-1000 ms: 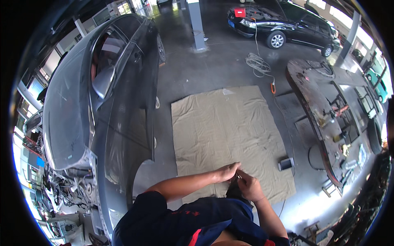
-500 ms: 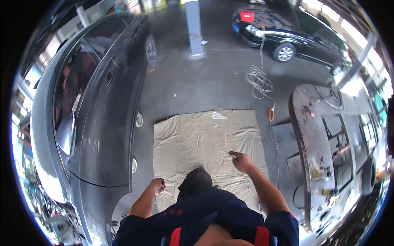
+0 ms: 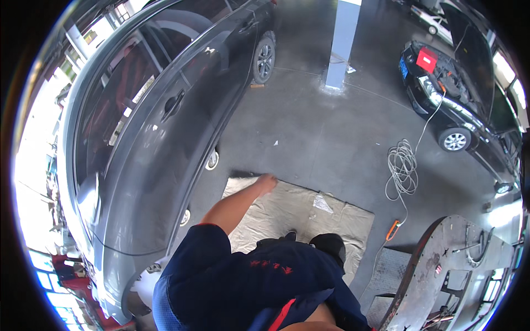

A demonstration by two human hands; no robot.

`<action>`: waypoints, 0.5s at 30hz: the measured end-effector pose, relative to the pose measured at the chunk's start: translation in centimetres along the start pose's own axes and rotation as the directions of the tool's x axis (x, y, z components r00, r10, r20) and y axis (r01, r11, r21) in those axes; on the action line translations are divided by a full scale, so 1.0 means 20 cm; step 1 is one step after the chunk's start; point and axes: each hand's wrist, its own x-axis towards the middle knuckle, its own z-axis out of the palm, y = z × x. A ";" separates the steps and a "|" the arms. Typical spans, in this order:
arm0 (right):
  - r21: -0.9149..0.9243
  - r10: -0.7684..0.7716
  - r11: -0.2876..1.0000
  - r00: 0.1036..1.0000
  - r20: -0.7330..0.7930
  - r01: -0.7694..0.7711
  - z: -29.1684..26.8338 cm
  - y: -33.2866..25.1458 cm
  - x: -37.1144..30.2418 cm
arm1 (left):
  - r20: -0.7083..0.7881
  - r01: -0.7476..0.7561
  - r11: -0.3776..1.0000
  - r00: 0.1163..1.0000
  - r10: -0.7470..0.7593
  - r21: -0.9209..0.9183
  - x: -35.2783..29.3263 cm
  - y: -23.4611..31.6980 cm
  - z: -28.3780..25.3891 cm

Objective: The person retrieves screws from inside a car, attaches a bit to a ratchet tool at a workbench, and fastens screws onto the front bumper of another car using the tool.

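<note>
My left hand (image 3: 267,184) reaches forward over the far left edge of a beige cloth (image 3: 298,212) spread on the floor. It looks close to that edge, but I cannot tell whether it touches. Its fingers are smeared and too small to read, and no held object shows. My right hand is out of sight. A white patch (image 3: 322,203) lies near the cloth's far edge. Part of the cloth is hidden by my dark blue shirt (image 3: 259,276) and a dark rounded shape (image 3: 329,246) in front of it.
A dark grey car (image 3: 165,132) stands close on my left. Ahead rises a blue-grey pillar (image 3: 340,49). A black car (image 3: 461,99) with its hood raised and a red box (image 3: 427,59) stands far right, near coiled cable (image 3: 402,168). A metal bench frame (image 3: 425,265) lies right.
My left hand has moved forward and right to the cloth's far edge. My right hand has left the view. The view has turned, and the surroundings appear shifted right and tilted.
</note>
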 end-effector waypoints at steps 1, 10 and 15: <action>-0.033 -0.025 0.999 1.000 -0.001 0.024 -0.03 0.01 0.13 | -0.021 0.003 0.992 1.000 -0.006 -0.128 0.13 0.20 -0.04; -0.343 -0.333 0.888 0.943 -0.020 0.307 -0.82 -1.30 1.63 | -0.059 -0.159 0.850 0.974 0.217 0.502 1.21 1.02 -0.10; 0.369 -0.022 0.929 1.000 0.002 0.019 -2.01 -2.60 2.25 | 0.173 0.017 0.720 0.967 -0.189 0.694 1.49 0.70 0.07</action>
